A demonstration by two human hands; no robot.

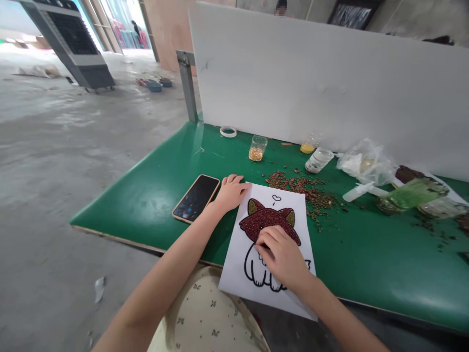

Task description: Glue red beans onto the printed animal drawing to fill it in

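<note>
A white sheet of paper [234,274] with a black-outlined animal drawing lies over the table's front edge. The animal's head [266,217] is filled with dark red-brown grains, its ears with greenish ones; its body is bare outline. My left hand [231,191] rests flat with fingers spread at the sheet's upper left corner, beside a phone [196,198]. Over the lower part of the head, my right hand [280,254] has its fingertips pinched together; whatever is between them is hidden. Behind the sheet, reddish-brown grains [302,188] are scattered on the table.
On the green table [139,195] stand a jar of yellow kernels [256,150], a tipped clear jar [319,160] and a small yellow-filled container [308,146]. A plastic bag [366,164], a white glue bottle [359,191] and a green bottle [414,195] lie rightward. A white panel [293,78] borders the back.
</note>
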